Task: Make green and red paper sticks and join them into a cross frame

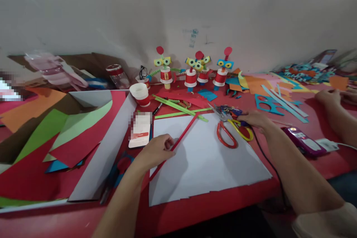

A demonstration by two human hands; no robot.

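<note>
My left hand (157, 150) pinches a narrow red paper strip (185, 130) between thumb and fingers. The strip slants across the white paper sheets (212, 167). My right hand (258, 119) is closed at the yellow handle of the scissors (227, 134), beside a dark blue item with a black cord (260, 147). Which of these its fingers grip is hard to make out. The scissors have one red and one yellow handle, with blades pointing away from me. Light green strips (181, 108) cross at the sheets' far edge.
Several paper-cup robot figures (191, 77) stand along the back wall. White cups (140, 95) and a phone (141, 130) are left of the sheets. A box of coloured paper (111, 148) fills the left. Another person's hand (329, 98) and a purple device (304, 141) are at right.
</note>
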